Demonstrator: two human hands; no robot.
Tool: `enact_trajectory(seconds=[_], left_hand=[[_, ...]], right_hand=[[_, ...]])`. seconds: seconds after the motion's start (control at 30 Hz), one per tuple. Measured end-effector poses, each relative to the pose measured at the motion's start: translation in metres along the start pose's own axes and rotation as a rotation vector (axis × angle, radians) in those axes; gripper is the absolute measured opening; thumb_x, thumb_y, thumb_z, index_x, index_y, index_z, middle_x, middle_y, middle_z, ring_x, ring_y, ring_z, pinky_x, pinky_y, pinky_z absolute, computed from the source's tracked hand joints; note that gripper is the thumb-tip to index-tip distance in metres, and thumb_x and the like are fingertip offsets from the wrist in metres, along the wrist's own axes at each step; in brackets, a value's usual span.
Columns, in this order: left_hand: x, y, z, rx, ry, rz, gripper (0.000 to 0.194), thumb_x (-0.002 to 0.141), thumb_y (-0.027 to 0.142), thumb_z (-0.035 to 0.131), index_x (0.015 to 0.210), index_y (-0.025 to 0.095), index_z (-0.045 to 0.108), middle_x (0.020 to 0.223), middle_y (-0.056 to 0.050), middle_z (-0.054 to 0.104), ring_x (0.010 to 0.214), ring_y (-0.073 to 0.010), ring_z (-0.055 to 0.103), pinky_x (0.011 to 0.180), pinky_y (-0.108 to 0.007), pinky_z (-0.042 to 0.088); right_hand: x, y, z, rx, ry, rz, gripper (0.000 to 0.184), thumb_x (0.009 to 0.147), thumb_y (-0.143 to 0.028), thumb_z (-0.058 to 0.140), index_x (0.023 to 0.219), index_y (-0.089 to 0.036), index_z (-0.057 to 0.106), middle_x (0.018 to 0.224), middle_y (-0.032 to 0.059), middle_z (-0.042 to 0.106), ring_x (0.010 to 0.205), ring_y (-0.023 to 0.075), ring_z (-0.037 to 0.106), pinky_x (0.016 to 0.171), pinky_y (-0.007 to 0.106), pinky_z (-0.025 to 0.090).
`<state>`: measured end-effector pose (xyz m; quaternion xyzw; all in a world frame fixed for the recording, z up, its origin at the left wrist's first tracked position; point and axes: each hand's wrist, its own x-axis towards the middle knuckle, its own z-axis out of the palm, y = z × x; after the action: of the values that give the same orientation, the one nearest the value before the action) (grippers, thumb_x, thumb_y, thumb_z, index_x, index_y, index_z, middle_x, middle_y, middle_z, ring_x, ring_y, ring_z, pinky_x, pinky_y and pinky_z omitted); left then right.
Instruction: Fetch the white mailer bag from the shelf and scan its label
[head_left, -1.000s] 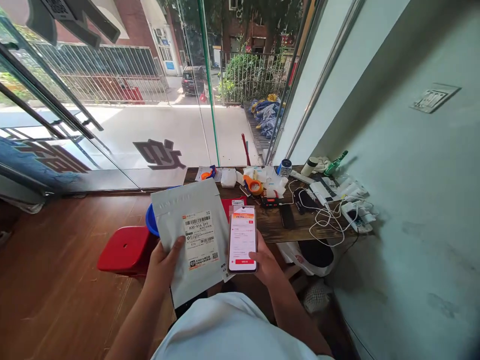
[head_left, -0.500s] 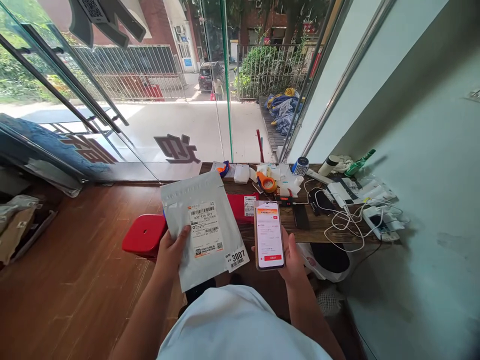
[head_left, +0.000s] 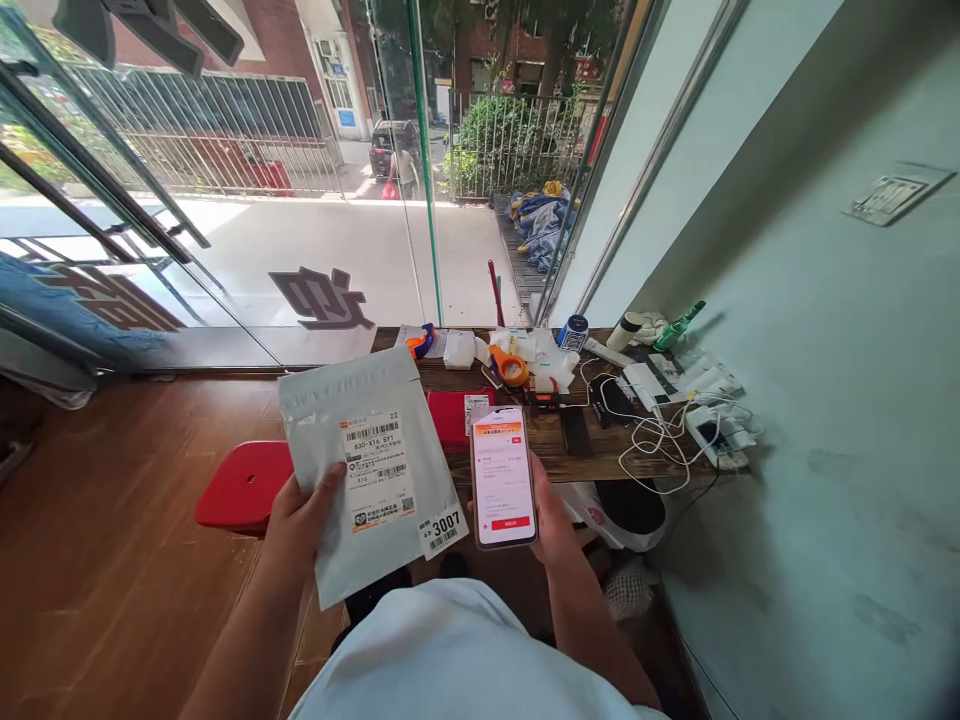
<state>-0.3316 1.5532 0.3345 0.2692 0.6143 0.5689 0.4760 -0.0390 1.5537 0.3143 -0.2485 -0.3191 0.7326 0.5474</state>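
Observation:
My left hand (head_left: 304, 510) grips a grey mailer bag (head_left: 345, 570) by its left edge, thumb on the front. The bag carries a white shipping label (head_left: 379, 465) and, at its lower right corner, a tag (head_left: 442, 530) reading 3007. In my right hand (head_left: 551, 515) is a smartphone (head_left: 504, 478), held upright with its lit screen towards me. The screen shows an orange banner and a red button at the bottom. Bag and phone are side by side, and most of the fingers are hidden behind them.
A wooden table (head_left: 615, 465) ahead holds a red package (head_left: 448, 415), an orange tape dispenser (head_left: 511, 368), a dark phone (head_left: 576, 432), white cables (head_left: 649, 445) and a power strip (head_left: 716, 440). A red stool (head_left: 240, 485) stands left. Glass doors (head_left: 427, 200) lie beyond the table.
The view has turned slightly right, so the surroundings appear further left. Both hands keep hold of the mailer bag and the smartphone. Outside, a person with a red bag is now more visible.

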Motion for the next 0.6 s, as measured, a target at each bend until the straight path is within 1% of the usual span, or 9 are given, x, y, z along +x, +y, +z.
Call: enact_trajectory(seconds=[0.13,0.27,0.4,0.47,0.6], left_hand=[[-0.002,0.003,0.009,-0.029,-0.022,-0.039,0.059,0.061,0.047,0.087,0.108,0.016,0.065,0.098,-0.012,0.076,0.085,-0.0324,0.073,0.062,-0.035,0.064],[-0.003,0.005,0.015,-0.014,-0.028,-0.042,0.060,0.062,0.047,0.086,0.108,0.017,0.065,0.099,-0.012,0.076,0.085,-0.0327,0.073,0.065,-0.038,0.064],[-0.002,0.006,0.015,-0.002,-0.034,0.003,0.058,0.065,0.048,0.084,0.109,0.016,0.064,0.101,-0.012,0.076,0.086,-0.0325,0.073,0.069,-0.040,0.063],[-0.003,0.007,0.015,0.000,-0.042,0.040,0.059,0.065,0.049,0.083,0.110,0.016,0.064,0.103,-0.012,0.075,0.088,-0.0325,0.073,0.072,-0.040,0.063],[-0.004,0.009,0.017,0.018,-0.053,0.068,0.060,0.066,0.051,0.083,0.111,0.016,0.064,0.106,-0.013,0.075,0.093,-0.0336,0.072,0.076,-0.041,0.062]], right_hand=[[0.002,-0.003,0.005,-0.001,-0.006,-0.009,0.069,0.079,-0.059,0.070,0.135,-0.029,0.045,0.134,0.0115,0.060,0.109,0.0331,0.066,0.090,0.055,0.056],[0.004,-0.004,0.002,-0.026,0.009,0.018,0.073,0.076,-0.058,0.073,0.136,-0.029,0.043,0.135,0.0118,0.060,0.109,0.0333,0.066,0.092,0.055,0.055],[0.007,0.001,-0.007,-0.030,0.079,0.008,0.069,0.078,-0.054,0.073,0.136,-0.030,0.044,0.137,0.0093,0.059,0.117,0.0319,0.062,0.099,0.053,0.051],[0.009,0.003,-0.009,-0.029,0.114,0.003,0.071,0.078,-0.054,0.073,0.137,-0.030,0.044,0.138,0.0092,0.058,0.122,0.0323,0.059,0.101,0.053,0.050],[0.011,0.004,-0.006,-0.042,0.129,0.023,0.070,0.077,-0.050,0.075,0.138,-0.029,0.045,0.138,0.0097,0.058,0.128,0.0333,0.055,0.103,0.052,0.048]])
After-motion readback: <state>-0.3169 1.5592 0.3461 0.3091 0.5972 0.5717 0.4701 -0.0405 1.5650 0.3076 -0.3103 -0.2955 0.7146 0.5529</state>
